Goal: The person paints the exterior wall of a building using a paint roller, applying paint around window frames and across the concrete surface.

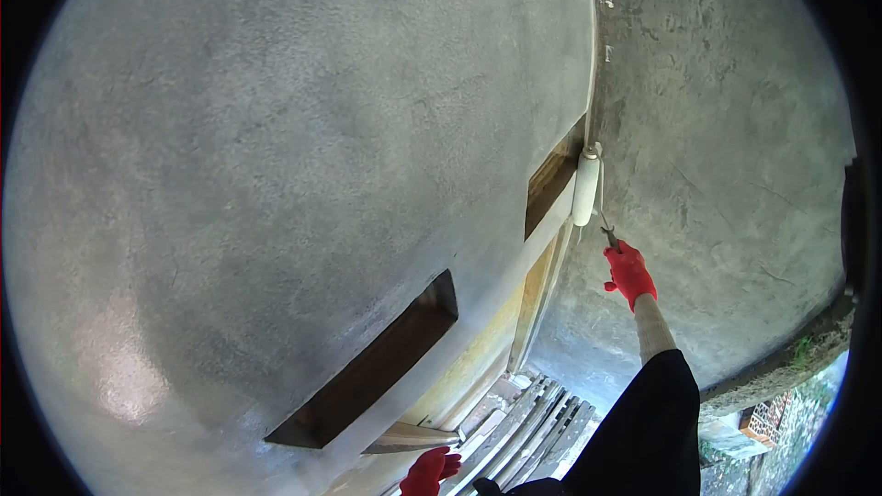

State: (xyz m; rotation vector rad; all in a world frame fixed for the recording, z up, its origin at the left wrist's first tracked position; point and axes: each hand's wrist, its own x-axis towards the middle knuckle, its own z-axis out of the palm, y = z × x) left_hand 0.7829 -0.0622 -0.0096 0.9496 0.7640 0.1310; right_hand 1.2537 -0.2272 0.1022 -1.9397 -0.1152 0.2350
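Observation:
My right hand, in a red glove, is wrapped round the handle of a paint roller. The roller's white sleeve lies along the corner where two grey plastered surfaces meet, right beside the upper recess. My arm is stretched out, with a black sleeve and a pale cuff. Low in the view, my left hand also wears a red glove. Its fingers are partly spread with nothing in them, and it is nearest to a wooden piece under the wall.
A smooth grey wall fills the left, with a long dark recess. To the right is a rougher grey surface. Below are wooden slats and a pale wooden frame. Greenery and a lattice block show outside at lower right.

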